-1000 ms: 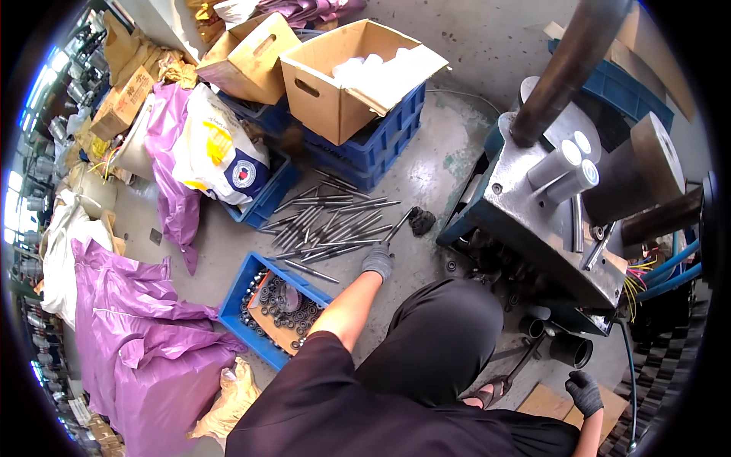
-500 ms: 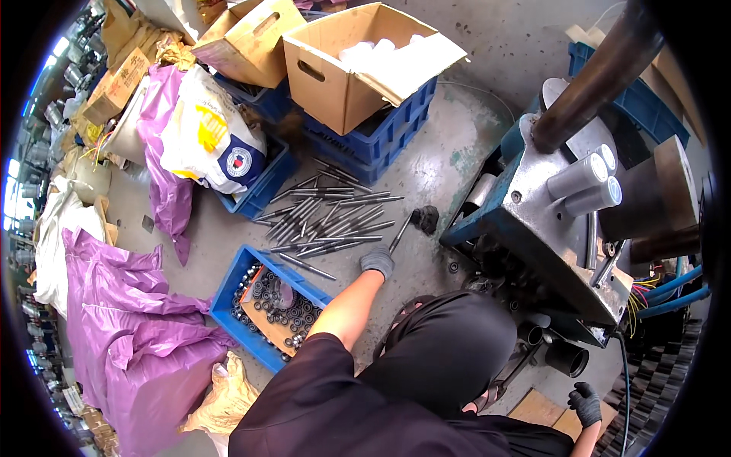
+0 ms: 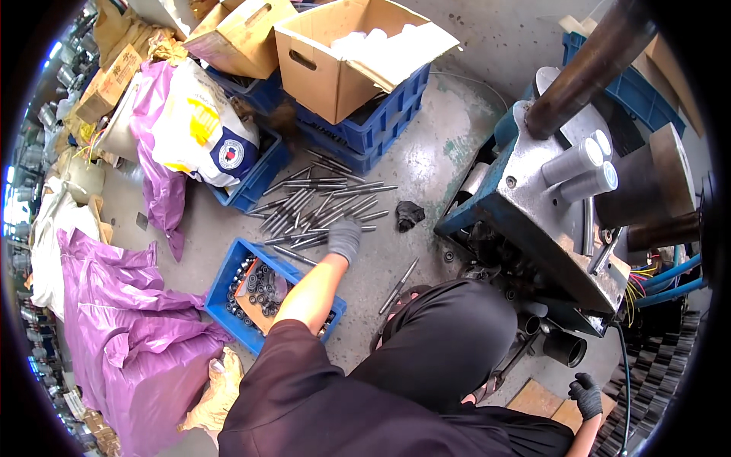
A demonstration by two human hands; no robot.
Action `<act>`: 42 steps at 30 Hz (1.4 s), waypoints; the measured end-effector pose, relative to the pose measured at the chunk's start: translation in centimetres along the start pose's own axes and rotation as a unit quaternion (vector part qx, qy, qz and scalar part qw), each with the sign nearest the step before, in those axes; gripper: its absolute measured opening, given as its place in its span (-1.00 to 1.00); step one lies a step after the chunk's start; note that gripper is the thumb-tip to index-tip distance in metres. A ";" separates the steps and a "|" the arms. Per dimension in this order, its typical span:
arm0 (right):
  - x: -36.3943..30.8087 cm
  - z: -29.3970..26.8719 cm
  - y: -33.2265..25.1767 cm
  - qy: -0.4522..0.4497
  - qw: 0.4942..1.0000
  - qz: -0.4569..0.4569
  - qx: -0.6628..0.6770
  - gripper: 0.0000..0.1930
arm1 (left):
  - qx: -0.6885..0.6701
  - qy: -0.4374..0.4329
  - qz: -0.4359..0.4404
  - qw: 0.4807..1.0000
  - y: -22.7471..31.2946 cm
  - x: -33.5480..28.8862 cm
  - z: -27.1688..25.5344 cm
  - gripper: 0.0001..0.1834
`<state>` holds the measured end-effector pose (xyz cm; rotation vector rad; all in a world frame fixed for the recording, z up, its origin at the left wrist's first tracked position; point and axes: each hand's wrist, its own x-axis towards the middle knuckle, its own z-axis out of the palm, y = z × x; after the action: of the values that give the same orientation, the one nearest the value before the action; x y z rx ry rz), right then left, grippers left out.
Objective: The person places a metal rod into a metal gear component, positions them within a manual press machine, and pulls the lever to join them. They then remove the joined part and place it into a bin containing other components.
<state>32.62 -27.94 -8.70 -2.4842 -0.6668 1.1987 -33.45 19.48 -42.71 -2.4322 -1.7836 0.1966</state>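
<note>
My left hand (image 3: 344,240), in a grey glove, reaches over the right side of a pile of metal shafts (image 3: 297,209) on the floor. Its fingertips are hidden, so whether it grips a shaft cannot be told. A single shaft (image 3: 399,286) lies apart from the pile, close to my foot. Beside my left forearm sits a blue crate (image 3: 225,293) holding many small dark ring-shaped parts (image 3: 263,293) and a piece of cardboard. At the lower right, my right hand (image 3: 585,396), also gloved, hangs with loosely bent fingers apart, holding nothing visible.
A metal machine (image 3: 525,206) with grey cylinders on top stands at right. Behind the pile, a cardboard box (image 3: 320,76) rests on stacked blue crates (image 3: 381,141). Purple sheeting (image 3: 129,327) covers the left side. A black crumpled item (image 3: 410,216) lies right of the pile.
My left hand has let go of one shaft, which now lies near my foot, and has moved left and up to the pile. My right hand stays almost where it was.
</note>
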 end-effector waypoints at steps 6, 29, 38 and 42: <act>-0.5 -0.3 0.1 0.003 1.000 0.007 0.010 -0.57 | -0.037 -0.117 0.025 0.992 -1.9 2.2 -1.3 -0.75; 0.7 -0.4 0.9 -0.017 1.000 0.013 0.000 -0.59 | -0.321 -0.268 -0.049 0.907 9.1 -4.5 -3.1 -0.58; -0.2 1.1 0.6 0.009 0.996 -0.026 -0.089 -0.61 | -0.300 -0.224 -0.013 0.927 12.1 -7.9 -1.6 -0.30; -1.6 3.5 -8.4 0.057 0.972 -0.193 -0.120 -0.61 | -0.292 -0.234 0.037 0.927 12.7 -7.6 -1.2 -0.46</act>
<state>26.67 -21.44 -6.01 -2.4269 -1.2573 0.8676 -23.57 8.44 -43.44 -3.0749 -2.1968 0.3159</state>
